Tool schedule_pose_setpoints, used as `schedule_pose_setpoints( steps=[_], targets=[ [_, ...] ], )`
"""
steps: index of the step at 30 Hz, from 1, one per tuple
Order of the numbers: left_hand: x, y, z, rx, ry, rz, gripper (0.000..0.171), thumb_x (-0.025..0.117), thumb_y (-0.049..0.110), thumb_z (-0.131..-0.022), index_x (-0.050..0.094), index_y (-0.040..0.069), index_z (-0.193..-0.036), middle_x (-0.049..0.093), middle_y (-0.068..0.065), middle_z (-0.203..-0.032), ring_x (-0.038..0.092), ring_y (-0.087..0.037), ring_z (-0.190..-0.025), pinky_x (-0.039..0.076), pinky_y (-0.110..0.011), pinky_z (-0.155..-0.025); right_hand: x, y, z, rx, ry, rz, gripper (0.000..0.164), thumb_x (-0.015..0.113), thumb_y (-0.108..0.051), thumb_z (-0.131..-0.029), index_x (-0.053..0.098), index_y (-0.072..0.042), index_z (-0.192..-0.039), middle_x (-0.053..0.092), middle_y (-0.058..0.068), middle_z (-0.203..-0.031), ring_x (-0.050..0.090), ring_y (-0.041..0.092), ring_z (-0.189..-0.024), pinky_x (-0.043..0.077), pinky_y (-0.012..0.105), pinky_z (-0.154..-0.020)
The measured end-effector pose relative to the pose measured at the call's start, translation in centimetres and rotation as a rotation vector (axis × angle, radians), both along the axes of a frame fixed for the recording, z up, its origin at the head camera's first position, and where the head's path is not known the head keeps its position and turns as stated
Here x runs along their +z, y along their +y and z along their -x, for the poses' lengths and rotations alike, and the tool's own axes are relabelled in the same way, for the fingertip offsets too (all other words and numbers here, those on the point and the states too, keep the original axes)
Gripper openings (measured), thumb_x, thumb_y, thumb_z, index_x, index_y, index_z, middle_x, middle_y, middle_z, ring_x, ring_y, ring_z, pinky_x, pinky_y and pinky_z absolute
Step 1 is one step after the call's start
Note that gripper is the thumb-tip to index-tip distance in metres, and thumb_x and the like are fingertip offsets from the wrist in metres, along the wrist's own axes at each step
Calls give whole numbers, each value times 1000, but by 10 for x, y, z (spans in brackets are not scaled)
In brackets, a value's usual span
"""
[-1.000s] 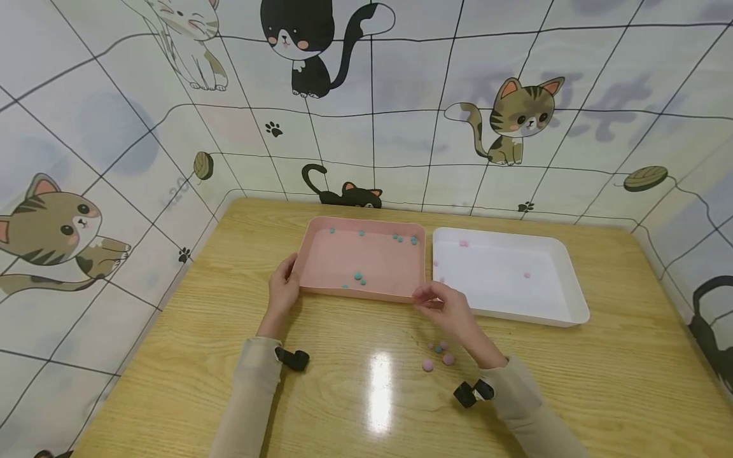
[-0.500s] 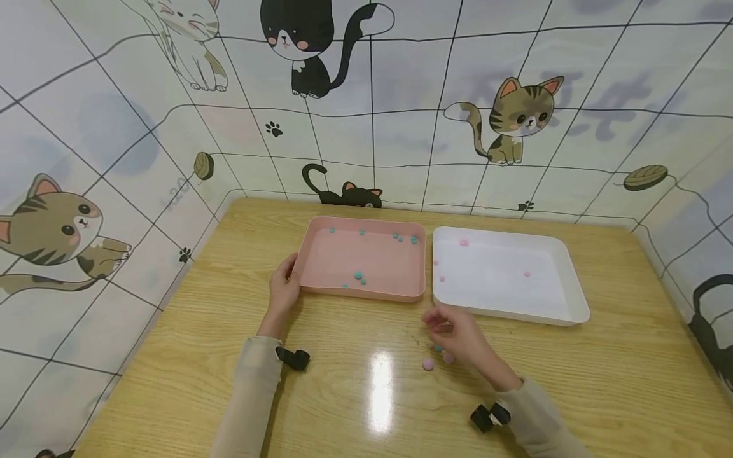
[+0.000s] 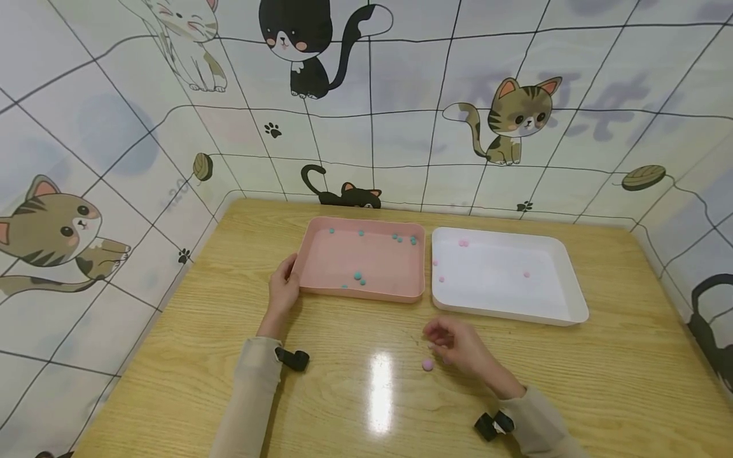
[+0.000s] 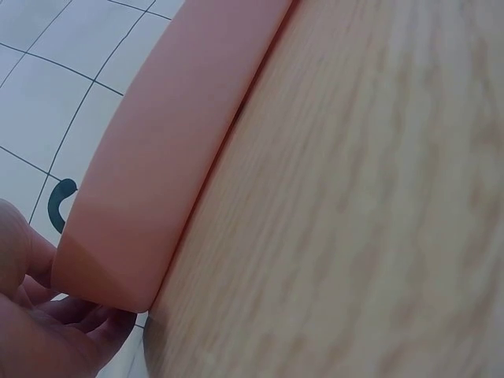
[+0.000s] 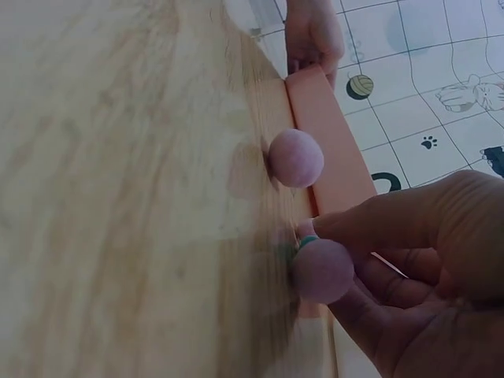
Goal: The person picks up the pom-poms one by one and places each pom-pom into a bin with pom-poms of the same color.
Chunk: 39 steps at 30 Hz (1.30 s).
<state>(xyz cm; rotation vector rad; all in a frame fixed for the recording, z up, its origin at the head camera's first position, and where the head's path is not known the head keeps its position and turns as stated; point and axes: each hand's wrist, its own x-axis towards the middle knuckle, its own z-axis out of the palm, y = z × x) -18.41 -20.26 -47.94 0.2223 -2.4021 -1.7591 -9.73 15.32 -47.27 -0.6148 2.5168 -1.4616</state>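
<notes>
My left hand (image 3: 283, 286) grips the left end of a pink tray (image 3: 366, 294), thumb by the rim; its fingers curl at the corner in the left wrist view. Several small teal balls (image 3: 357, 275) lie inside that tray. My right hand (image 3: 460, 346) is low over a few loose balls on the table, fingers bent and fingertips apart. In the right wrist view the fingertips are beside a green ball (image 5: 307, 240), mostly hidden behind a matte pink ball (image 5: 323, 272). Another pink ball (image 3: 427, 364) lies just left of the hand.
A white tray (image 3: 515, 316) stands right of the pink one, with several pink pieces (image 3: 527, 275) in it. Both rest on a wooden table (image 3: 332, 381). A cat-print wall covering (image 3: 401, 140) rises behind. A black object (image 3: 710, 324) is at the right edge.
My right hand has drawn back from the pink tray's near right corner, down to the loose balls, and now covers most of them. My left hand stays on the pink tray.
</notes>
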Motion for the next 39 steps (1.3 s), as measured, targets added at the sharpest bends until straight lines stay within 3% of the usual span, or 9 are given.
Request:
schedule_pose_setpoints(
  steps=[11,23,29,35,39],
  targets=[
    [-2,-1,1,6,6,17,43,33,-4,-95,39,-6,-138,42,-24,-139,40,-33,-128,35,-43,-104,-7,1,0,25,42,-22,27,63,20,-73,62,3,-94,62,12,-91,62,23,-80,55,28,-71],
    [-4,-2,3,-3,-4,-3,45,33,-6,-95,38,-6,-139,40,-25,-140,38,-34,-129,34,-44,-104,5,1,3,-7,35,-6,25,68,12,-76,62,2,-99,64,12,-93,63,27,-86,54,34,-77],
    [-3,-2,2,2,4,6,44,33,-6,-95,39,-6,-139,41,-24,-140,38,-33,-129,34,-44,-104,14,-1,13,-2,88,23,29,59,20,-76,60,5,-100,63,17,-97,62,31,-89,54,36,-78],
    [-3,-2,1,9,4,6,44,33,-6,-95,39,-6,-138,42,-24,-139,39,-33,-129,34,-43,-105,22,-4,29,-8,185,60,29,62,23,-73,59,8,-98,64,21,-93,63,33,-85,55,36,-74],
    [-3,-1,2,16,10,3,44,33,-8,-93,40,-8,-137,43,-26,-138,40,-34,-128,35,-44,-104,26,-7,39,-47,191,72,27,62,22,-74,60,8,-97,64,22,-91,63,34,-84,55,36,-73]
  ],
)
